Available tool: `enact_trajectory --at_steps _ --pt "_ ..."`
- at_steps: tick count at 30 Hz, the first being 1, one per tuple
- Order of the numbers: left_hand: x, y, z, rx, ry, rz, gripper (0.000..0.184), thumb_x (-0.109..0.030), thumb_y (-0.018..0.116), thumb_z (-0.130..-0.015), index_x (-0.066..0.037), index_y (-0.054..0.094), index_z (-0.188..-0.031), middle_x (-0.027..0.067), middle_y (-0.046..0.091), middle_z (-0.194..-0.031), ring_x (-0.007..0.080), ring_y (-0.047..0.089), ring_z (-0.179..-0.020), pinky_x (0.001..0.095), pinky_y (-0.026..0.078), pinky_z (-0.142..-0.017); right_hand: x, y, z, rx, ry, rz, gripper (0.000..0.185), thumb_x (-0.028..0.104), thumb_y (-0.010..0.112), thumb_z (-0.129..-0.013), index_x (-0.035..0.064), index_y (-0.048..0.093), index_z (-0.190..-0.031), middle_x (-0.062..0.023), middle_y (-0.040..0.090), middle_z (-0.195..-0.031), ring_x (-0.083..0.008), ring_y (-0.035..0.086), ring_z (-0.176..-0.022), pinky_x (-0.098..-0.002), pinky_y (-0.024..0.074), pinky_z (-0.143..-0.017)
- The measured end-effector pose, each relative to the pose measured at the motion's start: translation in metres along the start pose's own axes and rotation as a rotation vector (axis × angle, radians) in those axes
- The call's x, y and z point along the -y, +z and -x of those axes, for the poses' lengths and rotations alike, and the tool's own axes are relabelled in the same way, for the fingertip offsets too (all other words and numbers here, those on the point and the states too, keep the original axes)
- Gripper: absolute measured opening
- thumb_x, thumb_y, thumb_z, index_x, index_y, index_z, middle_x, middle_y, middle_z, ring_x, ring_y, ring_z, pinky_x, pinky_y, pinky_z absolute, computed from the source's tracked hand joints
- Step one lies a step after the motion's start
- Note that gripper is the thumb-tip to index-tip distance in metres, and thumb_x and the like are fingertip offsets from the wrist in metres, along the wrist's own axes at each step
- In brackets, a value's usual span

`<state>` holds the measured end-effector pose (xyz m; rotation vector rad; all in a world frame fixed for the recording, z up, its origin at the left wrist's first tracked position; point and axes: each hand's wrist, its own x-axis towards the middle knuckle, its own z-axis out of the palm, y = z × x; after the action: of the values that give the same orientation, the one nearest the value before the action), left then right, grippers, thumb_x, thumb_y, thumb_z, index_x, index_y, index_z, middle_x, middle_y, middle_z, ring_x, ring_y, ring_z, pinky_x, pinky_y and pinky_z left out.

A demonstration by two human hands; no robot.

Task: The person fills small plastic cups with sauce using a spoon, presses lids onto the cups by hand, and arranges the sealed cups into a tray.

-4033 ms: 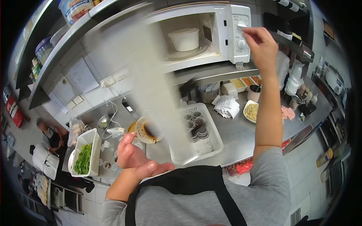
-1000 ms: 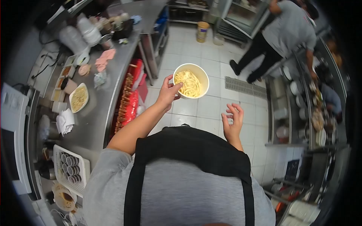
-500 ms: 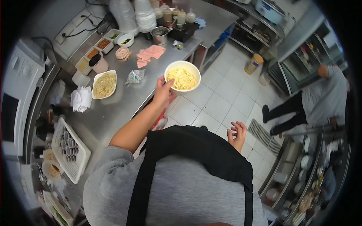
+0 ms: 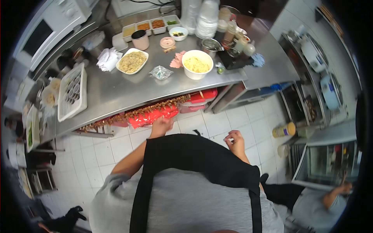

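Observation:
A white bowl (image 4: 197, 73) of pale yellow noodles (image 4: 196, 65) stands upright on the steel counter, close to its front edge and partly over a pink cloth (image 4: 177, 60). My left hand (image 4: 162, 126), apart from the bowl, hangs below the counter edge in front of the apron. Its fingers are blurred, and nothing shows in it. Over the floor on the other side, my right hand (image 4: 234, 141) has loosely curled fingers, slightly apart, and holds nothing. Left of the bowl lie a crumpled clear plastic bag (image 4: 161, 72) and a white dish (image 4: 132, 61) of chopped food.
Food tubs (image 4: 157, 25), a pink container (image 4: 140, 40) and stacked plastic bowls (image 4: 208, 19) line the counter's back. Squeeze bottles (image 4: 230, 31) stand near a metal pot (image 4: 211, 45). A white crate (image 4: 74, 93) is at left. Red packages (image 4: 153, 115) sit below. Another person (image 4: 311, 202) is at lower right.
The noodle bowl went from my left hand onto the counter. That hand let go and dropped back toward my body. My view turned, so the counter now lies straight ahead.

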<state>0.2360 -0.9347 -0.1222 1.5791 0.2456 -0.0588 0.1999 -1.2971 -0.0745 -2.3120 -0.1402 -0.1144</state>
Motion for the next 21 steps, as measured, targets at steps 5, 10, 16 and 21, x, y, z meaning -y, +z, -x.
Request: enact_trajectory --at_steps 5,10,16,21 --pt "0.015 -0.040 0.077 -0.300 -0.228 0.326 0.024 -0.001 0.071 -0.080 -0.007 0.051 -0.092 0.0068 0.060 -0.069 0.0117 0.054 -0.055 0.0246 0.043 -0.050 0.010 0.040 -0.054 0.382 -0.199 -0.016 0.015 0.015 0.071 -0.078 0.0034 0.063 -0.077 -0.0111 0.061 -0.078 -0.0285 0.061 -0.070 -0.0363 0.0487 -0.064" --pt "-0.023 -0.076 0.135 -0.563 -0.082 0.345 0.035 -0.003 0.062 -0.086 -0.010 0.051 -0.119 0.0139 0.059 -0.108 0.0122 0.057 -0.085 0.0252 0.046 -0.069 0.035 0.117 -0.116 0.338 -0.159 -0.415 0.011 0.013 0.064 -0.085 0.0047 0.061 -0.080 -0.0069 0.060 -0.072 -0.0176 0.059 -0.059 -0.0315 0.0479 -0.055" --pt "0.013 -0.136 0.216 -0.830 -0.371 0.306 0.029 -0.016 0.058 -0.090 -0.015 0.055 -0.118 -0.0004 0.055 -0.115 0.0126 0.051 -0.096 0.0328 0.043 -0.082 0.115 0.097 -0.232 -0.372 0.665 -1.382 0.037 0.017 0.063 -0.088 0.0056 0.039 -0.113 -0.0089 0.054 -0.076 -0.0188 0.055 -0.052 -0.0291 0.0481 -0.044" --pt "0.035 -0.166 0.240 -0.880 -0.334 0.408 0.026 -0.023 0.063 -0.089 -0.016 0.056 -0.113 -0.0037 0.055 -0.106 0.0144 0.052 -0.098 0.0337 0.042 -0.083 0.078 0.123 -0.289 -0.294 0.498 -1.174 0.046 0.000 0.063 -0.079 0.0056 0.037 -0.116 -0.0122 0.056 -0.084 -0.0209 0.057 -0.060 -0.0316 0.0515 -0.047"
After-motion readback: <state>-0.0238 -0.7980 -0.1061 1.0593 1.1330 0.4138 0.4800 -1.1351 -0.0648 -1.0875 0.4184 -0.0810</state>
